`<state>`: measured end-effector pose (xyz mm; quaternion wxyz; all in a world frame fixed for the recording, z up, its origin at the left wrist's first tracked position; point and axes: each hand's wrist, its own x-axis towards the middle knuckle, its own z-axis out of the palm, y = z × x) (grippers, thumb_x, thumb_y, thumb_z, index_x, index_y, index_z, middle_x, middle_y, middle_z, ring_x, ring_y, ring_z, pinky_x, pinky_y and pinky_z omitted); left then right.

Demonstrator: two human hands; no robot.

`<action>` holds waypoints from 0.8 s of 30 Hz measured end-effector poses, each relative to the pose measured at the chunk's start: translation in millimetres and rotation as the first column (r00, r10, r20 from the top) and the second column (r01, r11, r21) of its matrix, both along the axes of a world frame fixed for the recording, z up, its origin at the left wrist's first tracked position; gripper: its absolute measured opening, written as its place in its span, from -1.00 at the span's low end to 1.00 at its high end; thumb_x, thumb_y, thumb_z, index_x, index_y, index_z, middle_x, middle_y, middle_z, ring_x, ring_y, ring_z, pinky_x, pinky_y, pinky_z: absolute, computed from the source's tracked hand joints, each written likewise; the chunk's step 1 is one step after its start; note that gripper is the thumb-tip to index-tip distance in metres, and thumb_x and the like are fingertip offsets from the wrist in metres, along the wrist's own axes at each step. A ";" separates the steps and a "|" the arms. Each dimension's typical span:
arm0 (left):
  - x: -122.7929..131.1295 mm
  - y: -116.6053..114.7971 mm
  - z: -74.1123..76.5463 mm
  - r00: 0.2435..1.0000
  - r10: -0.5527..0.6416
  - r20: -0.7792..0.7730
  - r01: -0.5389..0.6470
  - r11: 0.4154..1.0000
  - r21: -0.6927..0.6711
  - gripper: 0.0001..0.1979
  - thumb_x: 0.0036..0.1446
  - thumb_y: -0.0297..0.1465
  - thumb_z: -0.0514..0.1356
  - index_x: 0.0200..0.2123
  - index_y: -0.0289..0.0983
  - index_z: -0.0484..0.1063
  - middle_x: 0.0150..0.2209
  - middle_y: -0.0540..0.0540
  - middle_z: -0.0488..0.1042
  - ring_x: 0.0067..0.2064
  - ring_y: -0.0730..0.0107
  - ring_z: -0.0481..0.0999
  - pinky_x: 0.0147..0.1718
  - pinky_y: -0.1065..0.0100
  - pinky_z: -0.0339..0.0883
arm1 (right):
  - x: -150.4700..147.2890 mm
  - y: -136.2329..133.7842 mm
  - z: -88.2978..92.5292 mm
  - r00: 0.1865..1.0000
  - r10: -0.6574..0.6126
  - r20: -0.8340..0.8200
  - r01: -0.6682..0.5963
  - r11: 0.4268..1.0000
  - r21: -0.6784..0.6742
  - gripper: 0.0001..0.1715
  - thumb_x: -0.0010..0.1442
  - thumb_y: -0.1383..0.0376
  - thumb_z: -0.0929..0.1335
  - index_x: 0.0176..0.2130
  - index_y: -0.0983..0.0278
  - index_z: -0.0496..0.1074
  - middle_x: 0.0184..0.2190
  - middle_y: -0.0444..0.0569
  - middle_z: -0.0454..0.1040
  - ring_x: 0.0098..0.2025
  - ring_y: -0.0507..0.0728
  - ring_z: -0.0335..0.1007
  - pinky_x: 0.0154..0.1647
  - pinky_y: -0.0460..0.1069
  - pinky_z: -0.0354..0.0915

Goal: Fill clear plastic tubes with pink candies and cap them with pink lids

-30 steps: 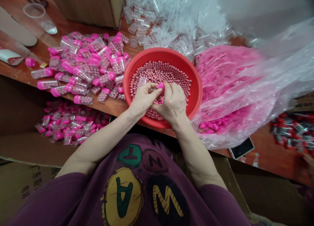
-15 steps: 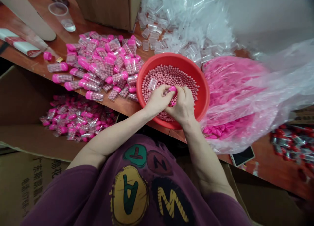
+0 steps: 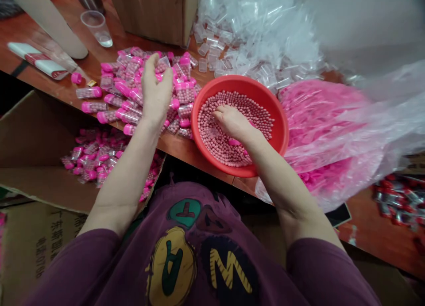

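My left hand (image 3: 156,89) hovers over a heap of small clear bottles with pink caps (image 3: 128,113), filled with pink beads. Its thumb and fingers are spread, and no bottle is held between them. Inside the red bowl (image 3: 281,129), my right hand (image 3: 234,121) reaches down to the pink beads (image 3: 229,153). Its fingers are curled together at a small clear bottle, mostly hidden by the fingertips and beads. A few loose pink caps (image 3: 234,142) lie among the beads under my right wrist.
Empty clear bottles (image 3: 245,45) are piled behind the bowl. A plastic bag of pink caps (image 3: 325,116) lies at right. Below the table edge at left, a cardboard box (image 3: 29,142) holds more capped bottles. A clear cup (image 3: 98,29) and a carton (image 3: 152,14) stand at the back.
My hands were together over the bowl at a pink-capped bottle. They have parted: the left moved to the bottle heap and is open, the right went down into the beads.
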<state>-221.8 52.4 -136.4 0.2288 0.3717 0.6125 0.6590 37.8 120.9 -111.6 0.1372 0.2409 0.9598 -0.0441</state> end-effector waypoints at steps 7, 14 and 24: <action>118.4 -23.2 15.9 0.955 -0.236 0.178 0.232 0.972 0.041 -0.80 0.44 -0.22 0.29 0.01 -0.17 0.53 0.07 -0.13 0.64 0.21 0.20 0.61 0.29 0.14 0.48 | 25.8 -7.0 -6.4 0.966 -0.255 0.038 0.242 0.946 0.216 -0.49 0.50 0.49 0.12 0.16 0.55 0.53 0.05 0.41 0.60 0.09 0.40 0.50 0.04 0.17 0.34; 134.5 -27.7 22.9 0.927 -0.177 0.329 0.181 0.983 0.019 -0.89 0.41 -0.46 0.25 -0.06 -0.18 0.57 -0.03 -0.12 0.64 0.10 0.32 0.66 0.14 0.28 0.54 | 38.4 -20.0 -16.3 0.976 -0.152 0.157 0.137 0.986 0.097 -0.50 0.48 0.50 0.12 0.16 0.61 0.50 0.03 0.42 0.58 0.04 0.39 0.48 0.01 0.15 0.29; 136.1 -35.4 21.3 0.937 -0.125 0.327 0.128 0.992 0.013 -0.90 0.47 -0.38 0.21 -0.05 -0.16 0.55 -0.02 -0.11 0.67 0.06 0.34 0.67 0.10 0.30 0.57 | 19.0 8.1 -34.5 0.938 -0.345 -0.026 0.346 0.934 0.085 -0.52 0.38 0.59 0.16 0.06 0.65 0.56 0.07 0.55 0.57 0.15 0.44 0.50 0.23 0.28 0.37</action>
